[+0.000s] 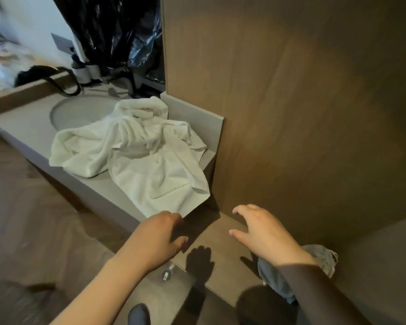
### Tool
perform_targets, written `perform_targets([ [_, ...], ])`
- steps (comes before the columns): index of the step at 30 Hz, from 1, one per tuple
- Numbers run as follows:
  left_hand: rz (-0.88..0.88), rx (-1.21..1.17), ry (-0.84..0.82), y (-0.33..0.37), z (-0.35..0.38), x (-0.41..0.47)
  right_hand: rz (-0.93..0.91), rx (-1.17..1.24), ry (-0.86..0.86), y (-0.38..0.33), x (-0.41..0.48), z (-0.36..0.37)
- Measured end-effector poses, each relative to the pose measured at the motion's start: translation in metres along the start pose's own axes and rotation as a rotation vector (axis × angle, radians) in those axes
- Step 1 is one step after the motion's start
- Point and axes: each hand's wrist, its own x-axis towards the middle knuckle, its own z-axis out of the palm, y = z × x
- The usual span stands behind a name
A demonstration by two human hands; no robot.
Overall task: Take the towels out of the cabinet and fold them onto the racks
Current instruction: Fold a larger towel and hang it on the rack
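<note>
White terry towels (136, 148) lie in a crumpled heap on the grey table (99, 191), beside the round sink basin (80, 113) sunk into it; one towel spreads left toward the basin, another hangs its flat corner over the table's near edge; the heap's far side rests against a low grey upstand (197, 118) at the foot of a brown wood-grain cabinet wall (302, 102). Just below that hanging corner is the left hand (161, 238), knuckles up, fingers curled under; its knuckles meet the towel's tip, though whether it pinches the cloth I cannot tell. To the right, apart from the towels, the right hand (260, 233) hovers with fingers spread and slightly bent, palm down, gripping nothing, close to the cabinet wall; its forearm wears a dark sleeve (319, 294), while the left forearm is bare. Beneath the right wrist a grey-blue cloth (298, 270) is bunched on a lower brown ledge (220, 261), which carries both hands' shadows. Beyond the sink, a black plastic bag (122, 36) hangs, with small white bottles (85, 71) at its foot; the floor (33, 219) at left is wood-toned and blurred.
</note>
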Motion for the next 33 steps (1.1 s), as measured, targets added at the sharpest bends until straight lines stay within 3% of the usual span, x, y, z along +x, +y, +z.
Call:
perform_targets([
  [7,-0.099,-0.083,0.086,-0.066,-0.025,-0.01,-0.05,0.021,-0.02,-0.059,0.042,0.015],
  [18,-0.121,-0.184,0.199,-0.188,-0.098,-0.004,0.017,0.18,0.057,-0.162,0.102,0.027],
  [25,-0.165,-0.239,0.216,-0.221,-0.114,0.028,0.066,0.221,0.072,-0.181,0.148,0.023],
  [33,-0.162,-0.29,0.25,-0.257,-0.153,0.096,0.001,0.247,0.133,-0.19,0.238,0.01],
])
